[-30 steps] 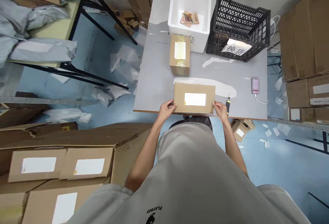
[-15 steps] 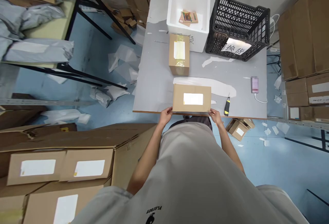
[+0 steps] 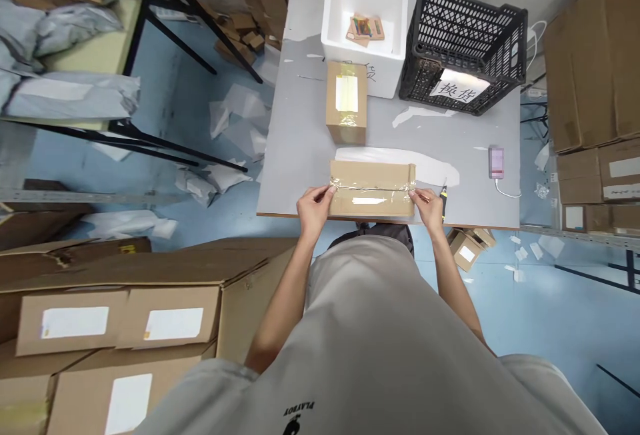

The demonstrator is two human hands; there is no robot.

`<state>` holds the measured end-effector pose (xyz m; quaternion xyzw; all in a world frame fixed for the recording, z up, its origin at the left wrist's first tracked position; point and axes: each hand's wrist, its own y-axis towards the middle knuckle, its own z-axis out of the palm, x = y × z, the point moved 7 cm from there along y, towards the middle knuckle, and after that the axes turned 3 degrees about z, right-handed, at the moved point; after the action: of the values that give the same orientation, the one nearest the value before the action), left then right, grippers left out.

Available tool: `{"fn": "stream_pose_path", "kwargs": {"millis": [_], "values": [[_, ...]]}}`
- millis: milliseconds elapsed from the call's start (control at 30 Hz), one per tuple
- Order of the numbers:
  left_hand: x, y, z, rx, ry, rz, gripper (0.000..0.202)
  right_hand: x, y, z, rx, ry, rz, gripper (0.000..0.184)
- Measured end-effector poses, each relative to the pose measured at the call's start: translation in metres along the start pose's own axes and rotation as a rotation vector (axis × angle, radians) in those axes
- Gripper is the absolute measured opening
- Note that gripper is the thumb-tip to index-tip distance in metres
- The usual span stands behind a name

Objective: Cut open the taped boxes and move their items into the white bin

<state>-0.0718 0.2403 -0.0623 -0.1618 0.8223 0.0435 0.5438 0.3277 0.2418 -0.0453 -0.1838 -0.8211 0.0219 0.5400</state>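
Note:
A long cardboard box [image 3: 373, 174] lies at the front edge of the grey table [image 3: 295, 155], its top crossed lengthwise by a seam with clear tape at both ends. A narrow white label shows on its near side. My left hand [image 3: 315, 207] pinches the box's left end, thumb near the seam. At the opposite end, my right hand [image 3: 429, 207] grips the right corner the same way. Just beyond my right fingers lies a yellow and black utility knife [image 3: 443, 202], partly hidden by that hand.
A taped carton [image 3: 347, 125] stands behind the box, before a white foam bin [image 3: 385, 75] holding small packets. A black plastic crate [image 3: 463, 55] is at back right. A phone [image 3: 496, 162] with a cable lies on the right. Stacked cartons [image 3: 173, 268] rise at my left.
The box has been turned so its taped seam faces up in place of the broad labelled face. Both hands have moved up from its lower corners to the middle of its ends.

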Motion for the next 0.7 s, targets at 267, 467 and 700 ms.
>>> {"fn": "stream_pose_path", "kwargs": {"millis": [267,467,700], "values": [[0.026,0.004,0.001,-0.023,0.056,-0.132,0.036,-0.022,-0.002,0.031,0.037,-0.032,0.086,0.065],[0.031,0.013,0.011,-0.021,-0.016,-0.122,0.055,-0.037,0.018,0.033,0.007,-0.023,0.121,0.065],[0.068,0.020,0.030,0.006,-0.136,-0.322,0.064,-0.058,0.028,0.000,-0.007,0.032,0.184,0.066]]}}
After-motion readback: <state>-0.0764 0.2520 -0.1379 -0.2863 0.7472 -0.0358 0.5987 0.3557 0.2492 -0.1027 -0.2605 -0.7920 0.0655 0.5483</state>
